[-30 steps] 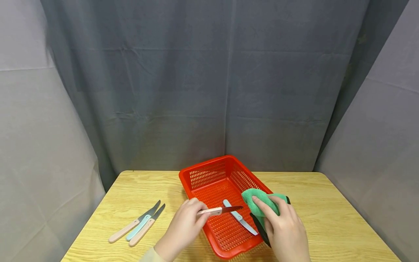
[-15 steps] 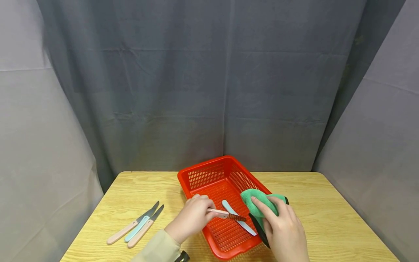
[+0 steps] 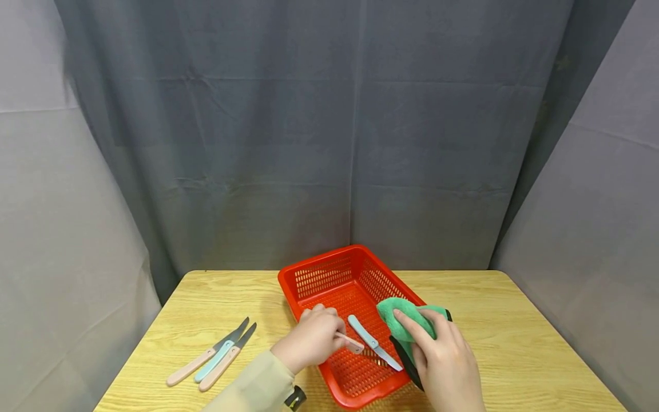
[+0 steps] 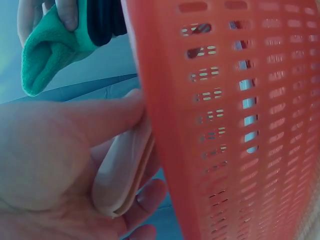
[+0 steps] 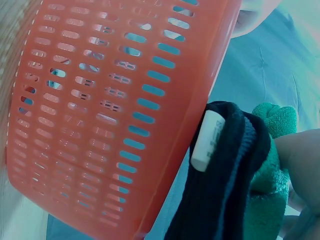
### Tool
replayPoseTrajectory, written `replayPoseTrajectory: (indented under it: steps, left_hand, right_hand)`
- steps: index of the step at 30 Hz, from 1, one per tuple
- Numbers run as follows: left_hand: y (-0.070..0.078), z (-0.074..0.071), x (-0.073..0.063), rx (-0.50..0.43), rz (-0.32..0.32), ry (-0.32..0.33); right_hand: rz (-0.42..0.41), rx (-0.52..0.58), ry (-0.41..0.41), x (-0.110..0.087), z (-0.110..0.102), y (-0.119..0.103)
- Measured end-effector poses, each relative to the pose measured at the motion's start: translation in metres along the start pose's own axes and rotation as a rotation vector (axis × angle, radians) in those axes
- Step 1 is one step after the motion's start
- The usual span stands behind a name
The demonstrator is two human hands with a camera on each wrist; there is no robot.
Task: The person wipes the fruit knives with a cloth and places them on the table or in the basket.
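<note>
Head view, and nearest us a pale sleeve [image 3: 257,380] leads in from the near left. Now the right hand [image 3: 450,363], near right, grips a bunched green cloth [image 3: 404,320] with dark trim (the right wrist view catches a white label on it) just beside the basket's right side. Over at the basket's left side, the left hand [image 3: 313,339] clasps a pink-handled knife [image 3: 352,344], handle tucked into the palm, its blade hard to make out against the red. Behind and below it sits the red basket [image 3: 334,294], slatted and angled, with a blue-handled knife [image 3: 372,341] lying on its floor. Off to the left, three knives [image 3: 221,356] fan out on the wooden table [image 3: 515,343], blades pointing far right. Beyond the far edge hangs a grey curtain [image 3: 268,143].
</note>
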State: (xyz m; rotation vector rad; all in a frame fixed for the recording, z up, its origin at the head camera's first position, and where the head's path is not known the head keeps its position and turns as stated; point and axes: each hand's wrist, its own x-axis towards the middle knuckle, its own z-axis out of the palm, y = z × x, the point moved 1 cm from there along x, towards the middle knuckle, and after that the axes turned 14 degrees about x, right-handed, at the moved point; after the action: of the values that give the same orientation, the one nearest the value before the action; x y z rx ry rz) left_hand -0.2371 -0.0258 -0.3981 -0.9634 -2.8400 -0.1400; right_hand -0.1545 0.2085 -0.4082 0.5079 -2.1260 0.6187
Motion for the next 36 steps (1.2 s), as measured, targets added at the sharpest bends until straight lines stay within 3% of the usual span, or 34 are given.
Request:
replayPoseTrajectory:
  steps: [10,16,26,31,36]
  left_hand:
    - [0.004,0.002,-0.002,0.032,-0.008,-0.042]
    - [0.002,0.007,-0.001,-0.006,-0.03,-0.058]
    - [-0.008,0.005,-0.007,-0.025,-0.041,0.092]
    - [-0.017,0.001,-0.019,-0.074,-0.055,0.181]
    - [-0.028,-0.004,-0.033,-0.145,-0.116,0.239]
  right_hand:
    - [0.012,0.017,-0.002,0.001,0.001,-0.003]
    - [0.024,0.009,-0.013,0.0,0.001,-0.003]
    - [0.031,0.008,-0.022,0.0,0.001,-0.003]
    - [0.03,0.011,-0.02,-0.001,0.001,-0.003]
    - [0.029,0.016,-0.014,-0.002,0.001,-0.001]
